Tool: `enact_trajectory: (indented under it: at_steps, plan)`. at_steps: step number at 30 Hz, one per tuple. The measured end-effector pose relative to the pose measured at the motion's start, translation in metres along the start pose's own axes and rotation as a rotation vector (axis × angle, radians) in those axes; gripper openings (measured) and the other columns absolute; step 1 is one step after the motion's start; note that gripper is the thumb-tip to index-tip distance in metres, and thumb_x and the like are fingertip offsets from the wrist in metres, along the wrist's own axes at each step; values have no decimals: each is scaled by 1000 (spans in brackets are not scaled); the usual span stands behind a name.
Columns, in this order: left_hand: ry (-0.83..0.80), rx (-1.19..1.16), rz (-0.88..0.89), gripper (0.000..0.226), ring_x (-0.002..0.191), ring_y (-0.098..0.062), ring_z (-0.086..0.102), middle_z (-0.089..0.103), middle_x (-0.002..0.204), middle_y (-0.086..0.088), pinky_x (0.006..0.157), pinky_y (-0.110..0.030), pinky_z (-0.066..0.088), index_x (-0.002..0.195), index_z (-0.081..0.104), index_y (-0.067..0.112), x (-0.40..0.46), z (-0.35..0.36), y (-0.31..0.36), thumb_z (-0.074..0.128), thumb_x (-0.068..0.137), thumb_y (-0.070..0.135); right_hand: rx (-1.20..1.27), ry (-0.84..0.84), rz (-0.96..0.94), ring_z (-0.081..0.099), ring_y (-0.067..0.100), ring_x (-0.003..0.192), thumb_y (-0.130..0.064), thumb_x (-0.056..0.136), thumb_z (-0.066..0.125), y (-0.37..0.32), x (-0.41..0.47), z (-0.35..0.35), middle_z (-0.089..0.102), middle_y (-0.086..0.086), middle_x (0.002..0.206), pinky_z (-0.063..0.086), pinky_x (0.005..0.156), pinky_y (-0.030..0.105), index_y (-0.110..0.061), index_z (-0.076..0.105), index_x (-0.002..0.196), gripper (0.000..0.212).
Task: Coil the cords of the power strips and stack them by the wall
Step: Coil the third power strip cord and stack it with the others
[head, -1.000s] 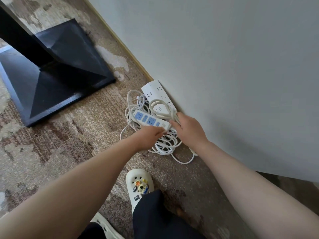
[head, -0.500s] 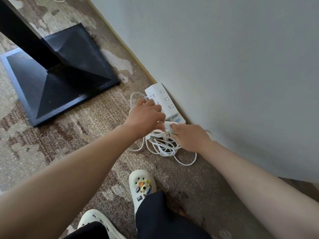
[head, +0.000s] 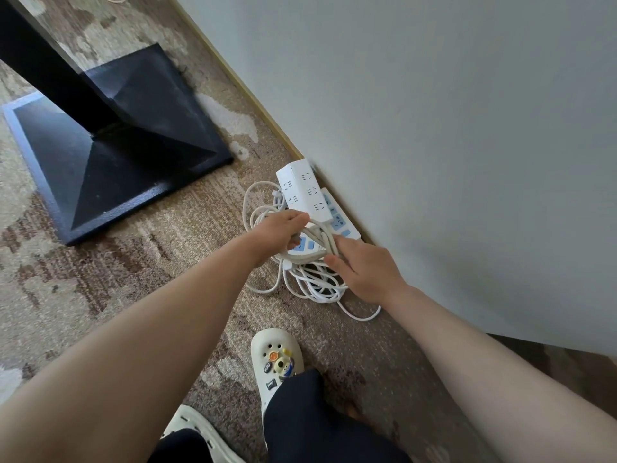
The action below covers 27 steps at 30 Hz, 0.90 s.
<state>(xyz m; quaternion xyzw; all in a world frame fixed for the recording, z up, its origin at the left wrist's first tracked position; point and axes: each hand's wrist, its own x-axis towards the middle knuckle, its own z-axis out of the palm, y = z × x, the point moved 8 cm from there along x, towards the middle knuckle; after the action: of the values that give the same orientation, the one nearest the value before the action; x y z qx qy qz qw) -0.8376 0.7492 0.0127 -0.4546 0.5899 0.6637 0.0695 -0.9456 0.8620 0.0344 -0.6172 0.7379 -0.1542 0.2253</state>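
- White plastic power strip with blue sockets (head: 305, 248) sits atop a heap of white cords (head: 310, 279) on the carpet (head: 100, 279), close to the wall (head: 434, 128); its long axis runs roughly crosswise to the wall line, one end toward each hand.
- Left hand (head: 280, 232) curls its fingers around the strip's left end together with a loop of cord, gripping both.
- Right hand (head: 364, 272) lies on the cord bundle at the strip's right end, thumb and forefinger apart and bent around the loops; how firmly it grips cannot be told.
- White multi-socket strip (head: 302, 193) lies just behind, hard against the wall's base, its length following the wall, away from the person.
- Another strip with blue sockets (head: 340, 218) shows partly from beneath it, running the same way, also against the wall.
- Loose cord loops spill left of the pile and trail toward the person's foot.
- Cream clog (head: 277, 359) decorated with charms stands near the cords; a second clog (head: 200, 436) appears at the lower edge, beside dark trouser legs.
- Black metal pedestal base (head: 117, 152) with a slanted post occupies the carpet to the left, well apart from the strips.
- Gold-toned trim (head: 240, 85) runs along the foot of the wall.
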Motion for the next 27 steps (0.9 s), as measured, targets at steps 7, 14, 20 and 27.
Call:
enact_trajectory:
  at_steps: [7,14,20,27]
  plan:
    - [-9,41,24,20,90,-33,66,66,101,-17,88,-43,55,113,54,5,-10,0,-9,57,95,13,-7,-21,51,44,-3,57,-52,100,32,6,1,2,43,-20,67,29,50,22,-26,54,123,41]
    - [-37,-262,-159,23,85,-27,71,67,101,-19,74,-34,60,107,60,-3,-14,2,-26,62,90,13,-123,-95,117,47,8,62,-50,103,31,12,-3,14,50,-13,79,33,51,29,-21,46,131,43]
    - [59,-337,-190,19,70,-19,70,72,84,-10,61,-32,60,94,68,1,-11,-3,-29,60,93,18,-123,-104,184,45,7,58,-52,102,29,7,-2,20,50,-11,80,34,48,29,-23,19,153,59]
    - [161,-561,-256,15,62,-18,69,73,71,-6,63,-32,59,102,64,7,-15,4,-35,52,97,14,-144,-169,194,62,22,78,-52,103,28,7,0,21,66,2,103,48,63,37,-21,26,151,57]
